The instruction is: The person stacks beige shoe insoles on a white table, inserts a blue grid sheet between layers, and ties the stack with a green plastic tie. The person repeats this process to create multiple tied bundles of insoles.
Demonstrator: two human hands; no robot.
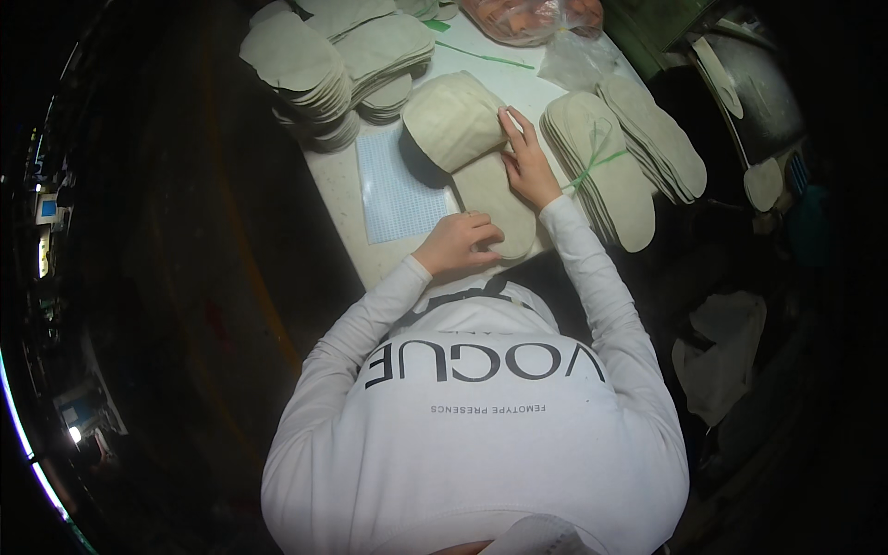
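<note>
In front of me on the white table lies a pale beige insole-shaped piece (497,199). Over its far end is a wider, curved insole-shaped piece (453,118), its left side raised above the table and casting a shadow. My right hand (532,168) holds the right edge of this raised piece, thumb on the near side and fingers stretched along the far side. My left hand (460,243) is closed, its curled fingertips at the near left edge of the lower piece. Whether the lower piece is one layer or several I cannot tell.
Stacks of similar pieces (296,65) rise at the far left. Right of my hands lie a bundle (597,171) tied with green string and another stack (652,139). A blue-white patterned sheet (393,190) lies on the left; plastic bags (536,18) sit at the back.
</note>
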